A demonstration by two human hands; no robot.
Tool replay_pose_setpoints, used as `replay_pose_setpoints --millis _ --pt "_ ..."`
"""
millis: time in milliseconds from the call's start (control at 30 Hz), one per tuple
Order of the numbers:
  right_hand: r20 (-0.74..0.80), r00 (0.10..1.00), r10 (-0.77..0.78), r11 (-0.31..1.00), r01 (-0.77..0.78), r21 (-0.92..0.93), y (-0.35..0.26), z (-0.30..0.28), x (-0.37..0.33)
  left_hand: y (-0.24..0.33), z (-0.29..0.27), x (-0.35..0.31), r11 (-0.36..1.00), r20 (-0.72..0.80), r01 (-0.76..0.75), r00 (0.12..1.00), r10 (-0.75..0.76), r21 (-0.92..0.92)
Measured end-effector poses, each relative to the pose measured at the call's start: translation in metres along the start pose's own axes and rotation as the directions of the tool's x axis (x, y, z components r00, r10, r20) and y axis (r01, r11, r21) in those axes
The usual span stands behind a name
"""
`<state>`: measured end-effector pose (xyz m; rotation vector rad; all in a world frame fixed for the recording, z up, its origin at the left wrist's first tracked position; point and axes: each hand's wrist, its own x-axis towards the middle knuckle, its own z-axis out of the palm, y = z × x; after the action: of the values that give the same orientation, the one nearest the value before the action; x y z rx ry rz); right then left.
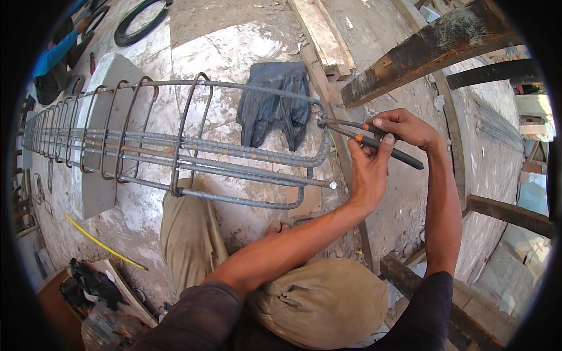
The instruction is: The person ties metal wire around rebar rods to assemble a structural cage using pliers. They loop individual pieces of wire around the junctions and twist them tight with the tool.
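A pair of end-cutting pincers (345, 130) with black and orange handles reaches leftward from my hands. Its jaws meet the bent end of the rebar cage (246, 153), at the right corner where a bar hooks down. My left hand (371, 167) pinches the lower handle between thumb and fingers. Around the upper handle, my right hand (405, 126) is closed. The two handles stand somewhat apart. Whether wire sits in the jaws is too small to tell. Square stirrups (190, 134) ring the long ribbed bars of the cage, which runs away to the left.
A pale block (96, 193) supports the cage. A black plastic bag (275, 102) lies behind it. Dark timber beams (430, 50) stand at right. A black coil (137, 23) and a person in a blue sleeve (55, 52) are at far left. A yellow strip (105, 243) lies nearer.
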<state>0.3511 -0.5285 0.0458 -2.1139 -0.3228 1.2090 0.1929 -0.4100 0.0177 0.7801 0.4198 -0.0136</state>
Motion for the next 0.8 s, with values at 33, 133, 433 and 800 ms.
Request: replay_pose_setpoints --millis 33,133,433,800 --pt "0.027 0.999 -0.017 0.996 0.015 0.085 -0.014 0.006 -0.003 0.001 -0.007 0.004 1.0 -0.024 -0.019 1.0 0.018 -0.006" --pt "0.174 0.983 -0.05 0.98 0.015 0.196 -0.033 0.003 -0.034 0.001 -0.006 0.01 0.994 -0.024 -0.08 0.996 0.082 0.079" --pt "-0.004 0.999 -0.05 0.783 0.037 -0.621 -0.05 0.047 -0.048 0.016 -0.028 -0.004 0.924 0.001 0.206 0.976 -0.218 0.321" --pt "-0.333 0.926 -0.176 0.605 -0.165 -0.779 -0.034 0.06 -0.037 0.258 -0.164 -0.049 -0.14 0.514 -0.52 0.7 0.496 0.843"
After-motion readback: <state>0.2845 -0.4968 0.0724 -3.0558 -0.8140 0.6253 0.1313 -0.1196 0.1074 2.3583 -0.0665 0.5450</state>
